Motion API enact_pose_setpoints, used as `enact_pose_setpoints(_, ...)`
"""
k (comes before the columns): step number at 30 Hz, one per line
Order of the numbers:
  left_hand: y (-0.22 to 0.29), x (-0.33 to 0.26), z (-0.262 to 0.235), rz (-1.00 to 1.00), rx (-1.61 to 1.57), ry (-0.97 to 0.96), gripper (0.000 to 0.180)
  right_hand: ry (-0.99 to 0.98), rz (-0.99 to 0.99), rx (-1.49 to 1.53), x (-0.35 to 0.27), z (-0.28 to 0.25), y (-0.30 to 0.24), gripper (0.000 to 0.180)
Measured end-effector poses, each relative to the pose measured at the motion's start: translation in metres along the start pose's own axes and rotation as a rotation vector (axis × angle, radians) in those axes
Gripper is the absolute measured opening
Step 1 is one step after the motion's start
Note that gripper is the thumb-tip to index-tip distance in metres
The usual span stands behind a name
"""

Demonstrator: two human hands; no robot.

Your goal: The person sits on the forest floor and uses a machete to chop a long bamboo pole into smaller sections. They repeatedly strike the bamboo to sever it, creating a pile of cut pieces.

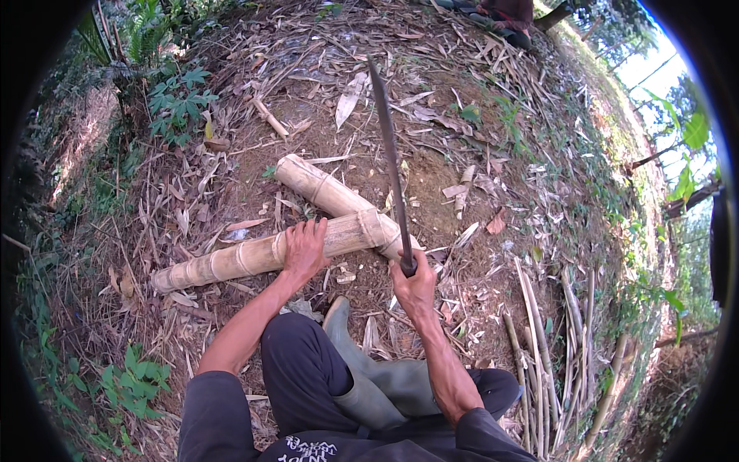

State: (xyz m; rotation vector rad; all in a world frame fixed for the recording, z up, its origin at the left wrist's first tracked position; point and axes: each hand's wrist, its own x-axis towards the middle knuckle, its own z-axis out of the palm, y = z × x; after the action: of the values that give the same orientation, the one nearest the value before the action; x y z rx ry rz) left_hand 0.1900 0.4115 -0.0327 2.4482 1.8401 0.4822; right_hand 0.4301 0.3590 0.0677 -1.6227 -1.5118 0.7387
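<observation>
A thick bamboo culm (pixel 223 262) lies slanting across the ground in front of me, its right end resting on a second bamboo piece (pixel 323 188) that crosses beneath it. My left hand (pixel 305 248) lies over the upper culm with its fingers laid across the top, steadying or gripping it. In my right hand (pixel 416 282) is a machete (pixel 390 146), held by its dark handle with the long blade pointing up and away, just right of where the two bamboo pieces cross. The blade does not touch the bamboo.
My green rubber boots (pixel 369 385) are close below the bamboo. Several thin cut poles (pixel 539 354) lie at my right. Dry leaves and chips cover the sloping soil, with a leafy plant (pixel 179 104) at the far left. Dark cloth-like items (pixel 508 17) sit at the far top.
</observation>
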Motion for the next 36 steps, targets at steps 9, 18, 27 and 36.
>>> enact_pose_setpoints(9,0.013,0.007,-0.012,-0.007,0.017,-0.036,0.101,-0.136,0.205,-0.371,-0.023,-0.002,0.103,0.021)
enact_pose_setpoints(18,0.023,0.001,0.008,0.01,0.103,0.055,0.103,-0.011,-0.032,0.173,0.016,-0.033,-0.028,0.012)
enact_pose_setpoints(27,0.046,-0.009,0.016,-0.005,0.105,-0.014,0.102,-0.258,0.272,-0.285,-0.015,-0.022,0.104,0.022)
enact_pose_setpoints(36,0.043,0.013,0.015,-0.002,0.089,0.029,0.1,0.006,-0.043,0.136,0.004,-0.033,0.039,0.019)
